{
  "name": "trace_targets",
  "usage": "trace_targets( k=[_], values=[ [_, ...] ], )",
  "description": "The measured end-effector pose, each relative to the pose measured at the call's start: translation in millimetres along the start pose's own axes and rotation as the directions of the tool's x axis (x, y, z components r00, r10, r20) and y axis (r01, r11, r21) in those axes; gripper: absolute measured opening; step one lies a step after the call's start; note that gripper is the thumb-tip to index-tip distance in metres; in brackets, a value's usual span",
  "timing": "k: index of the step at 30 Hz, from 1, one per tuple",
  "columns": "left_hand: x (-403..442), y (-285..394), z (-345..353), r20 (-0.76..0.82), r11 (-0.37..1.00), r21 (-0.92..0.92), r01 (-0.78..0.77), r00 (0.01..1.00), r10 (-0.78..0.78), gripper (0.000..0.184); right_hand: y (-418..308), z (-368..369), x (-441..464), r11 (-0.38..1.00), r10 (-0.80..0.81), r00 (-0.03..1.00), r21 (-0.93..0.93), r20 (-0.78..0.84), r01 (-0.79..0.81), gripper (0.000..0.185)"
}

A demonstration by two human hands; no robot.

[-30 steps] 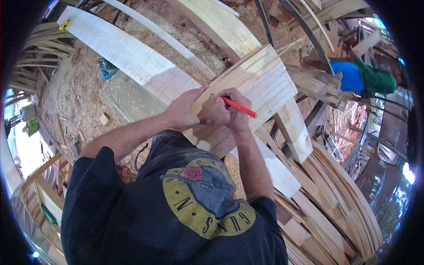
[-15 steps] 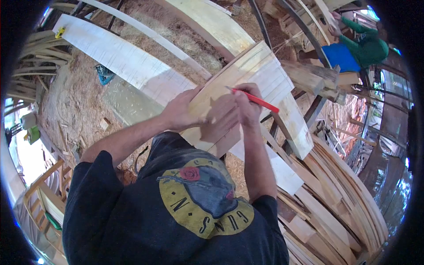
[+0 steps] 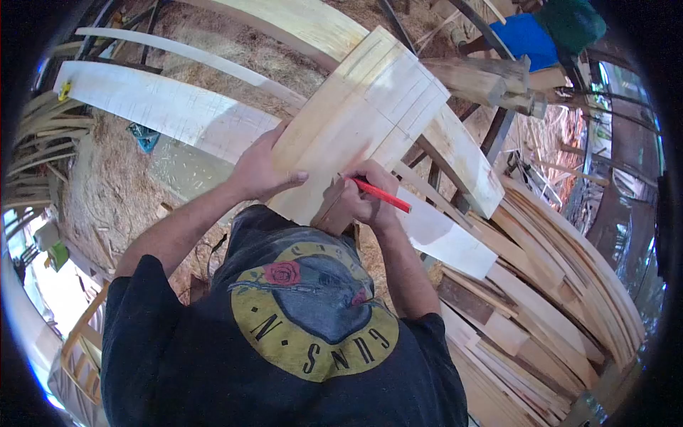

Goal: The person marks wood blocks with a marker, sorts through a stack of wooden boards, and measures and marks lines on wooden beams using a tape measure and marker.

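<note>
A pale wooden board (image 3: 331, 124) with several pencil lines across its far right part lies tilted in front of my body. My left hand (image 3: 262, 169) grips its left edge, the thumb resting on the top face and the fingers hidden past the edge. In my right hand (image 3: 371, 198) is a red carpenter's pencil (image 3: 384, 194), its tip close to the board's face; whether it touches I cannot tell. The side of my right hand is against the near right part of the board.
Under the board runs a long white plank (image 3: 171, 99) with a yellow tape measure (image 3: 65, 90) at its far end. Stacked curved strips (image 3: 569, 263) lie at right. A blue tool (image 3: 144, 136) sits on the left. Another person (image 3: 530, 39) stoops at upper right.
My right hand and the pencil have moved down and left along the board, nearer my body. The board's marked part shows more fully. The other person has shifted toward the upper edge.
</note>
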State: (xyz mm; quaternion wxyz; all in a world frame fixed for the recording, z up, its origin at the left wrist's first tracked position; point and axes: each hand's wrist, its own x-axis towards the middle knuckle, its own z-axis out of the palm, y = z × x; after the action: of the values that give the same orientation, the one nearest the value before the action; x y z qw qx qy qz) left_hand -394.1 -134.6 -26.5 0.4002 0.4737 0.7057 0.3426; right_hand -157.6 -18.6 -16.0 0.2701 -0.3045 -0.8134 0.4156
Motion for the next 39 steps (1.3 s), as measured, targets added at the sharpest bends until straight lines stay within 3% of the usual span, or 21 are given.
trace_targets(
  k=[7,9,15,21,24,27,30,33,36,39],
  values=[
    [0,-1,1,0.039,0.985,-0.168,0.035,0.999,-0.029,0.118,2,1,1,0.999,0.044,0.999,-0.002,-0.025,-0.045,0.008],
    [2,-5,1,0.035,0.99,-0.136,0.03,0.999,-0.025,0.118,-4,4,8,0.997,0.077,0.996,0.005,-0.053,-0.076,0.008],
    [1,-15,8,0.018,0.979,-0.203,0.032,0.999,-0.029,0.118,-11,32,31,0.983,-0.021,1.0,0.181,0.014,0.018,0.009],
    [0,-16,7,0.026,0.973,-0.227,0.044,0.999,-0.039,0.118,-5,32,34,0.969,-0.215,0.976,0.132,0.019,0.211,0.01],
    [0,-9,4,0.026,0.972,-0.227,0.055,0.998,-0.051,0.117,-8,30,32,0.991,-0.105,0.994,0.082,-0.003,0.105,0.011],
    [0,-7,4,0.029,0.975,-0.216,0.06,0.998,-0.055,0.116,-2,34,32,0.973,-0.177,0.984,0.147,-0.024,0.179,0.011],
    [0,0,1,0.03,0.985,-0.16,0.056,0.998,-0.052,0.116,-4,33,32,0.987,-0.007,0.999,0.159,-0.031,0.012,0.01],
    [1,-4,4,0.02,0.986,-0.16,0.052,0.999,-0.049,0.115,-9,30,38,0.977,-0.167,0.982,0.116,-0.092,0.177,0.009],
    [1,-5,4,0.029,0.986,-0.154,0.064,0.998,-0.06,0.115,-4,27,32,0.979,0.0,1.0,0.204,0.015,-0.003,0.008],
    [2,7,-1,0.037,0.985,-0.155,0.076,0.997,-0.071,0.114,-6,31,39,0.972,-0.125,0.991,0.195,-0.053,0.133,0.006]
  ],
)
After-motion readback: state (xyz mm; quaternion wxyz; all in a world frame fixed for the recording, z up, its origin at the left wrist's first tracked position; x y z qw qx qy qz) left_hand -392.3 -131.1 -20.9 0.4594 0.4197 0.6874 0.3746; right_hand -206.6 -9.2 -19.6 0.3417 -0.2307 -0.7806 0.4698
